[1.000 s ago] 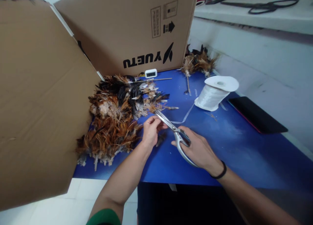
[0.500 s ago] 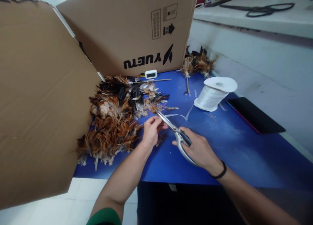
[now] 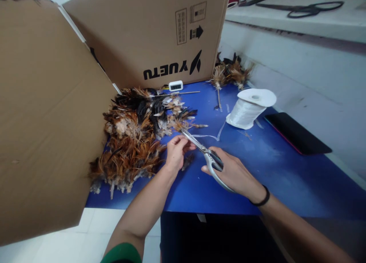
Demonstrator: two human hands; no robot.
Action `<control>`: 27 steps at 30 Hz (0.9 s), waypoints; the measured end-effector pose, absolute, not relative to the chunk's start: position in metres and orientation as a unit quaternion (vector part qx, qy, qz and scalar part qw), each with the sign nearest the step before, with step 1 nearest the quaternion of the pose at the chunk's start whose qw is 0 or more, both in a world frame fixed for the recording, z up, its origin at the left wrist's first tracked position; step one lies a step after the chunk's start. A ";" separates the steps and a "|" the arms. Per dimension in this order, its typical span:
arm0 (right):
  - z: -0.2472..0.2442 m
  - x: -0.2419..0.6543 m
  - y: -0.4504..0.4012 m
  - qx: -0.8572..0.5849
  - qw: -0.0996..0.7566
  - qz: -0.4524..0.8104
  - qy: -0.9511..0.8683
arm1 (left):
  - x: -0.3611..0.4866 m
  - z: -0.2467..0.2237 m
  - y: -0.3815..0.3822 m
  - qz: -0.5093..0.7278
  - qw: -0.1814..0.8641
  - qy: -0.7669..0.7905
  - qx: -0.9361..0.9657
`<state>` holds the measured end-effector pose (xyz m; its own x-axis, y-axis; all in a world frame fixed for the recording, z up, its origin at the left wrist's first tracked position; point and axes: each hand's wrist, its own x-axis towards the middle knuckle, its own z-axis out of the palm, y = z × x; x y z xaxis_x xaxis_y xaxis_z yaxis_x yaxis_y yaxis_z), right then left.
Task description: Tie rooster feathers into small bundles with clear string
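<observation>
Right hand point(image 3: 233, 171) clamped round the handles of the silver scissors point(image 3: 203, 150), left hand point(image 3: 175, 152) with thumb and forefinger together by the blades; white ribbon point(image 3: 206, 136) runs there from its spool point(image 3: 248, 110), but blades cover the pinch, can't tell if it's gripped. Feather bundles point(image 3: 131, 144) crowd the blade tips and the table's left side, cardboard box point(image 3: 137, 34) walls off left and back, black slab point(image 3: 296, 134) right of spool. Box cut off at frame edge, timer-like display point(image 3: 175, 86) unreadable.
</observation>
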<state>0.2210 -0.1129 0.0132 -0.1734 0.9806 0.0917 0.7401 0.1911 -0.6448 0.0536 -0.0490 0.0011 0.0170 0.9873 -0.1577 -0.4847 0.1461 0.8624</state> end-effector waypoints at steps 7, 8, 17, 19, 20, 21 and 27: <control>0.014 0.220 -0.113 -0.578 0.243 0.225 -0.745 | 0.054 0.001 -0.048 0.577 0.638 0.404 0.311; 0.013 0.220 -0.113 -0.578 0.243 0.225 -0.746 | 0.054 0.001 -0.048 0.577 0.638 0.404 0.311; 0.012 0.221 -0.112 -0.571 0.245 0.240 -0.746 | 0.053 0.001 -0.048 0.569 0.640 0.408 0.316; 0.011 0.222 -0.111 -0.567 0.252 0.240 -0.747 | 0.053 0.001 -0.049 0.569 0.642 0.406 0.315; 0.010 0.222 -0.111 -0.566 0.256 0.240 -0.746 | 0.053 0.001 -0.049 0.569 0.643 0.405 0.315; 0.010 0.222 -0.111 -0.565 0.259 0.240 -0.745 | 0.053 0.001 -0.049 0.569 0.643 0.404 0.315; 0.015 0.225 -0.110 -0.572 0.255 0.271 -0.731 | 0.052 -0.001 -0.047 0.559 0.647 0.401 0.329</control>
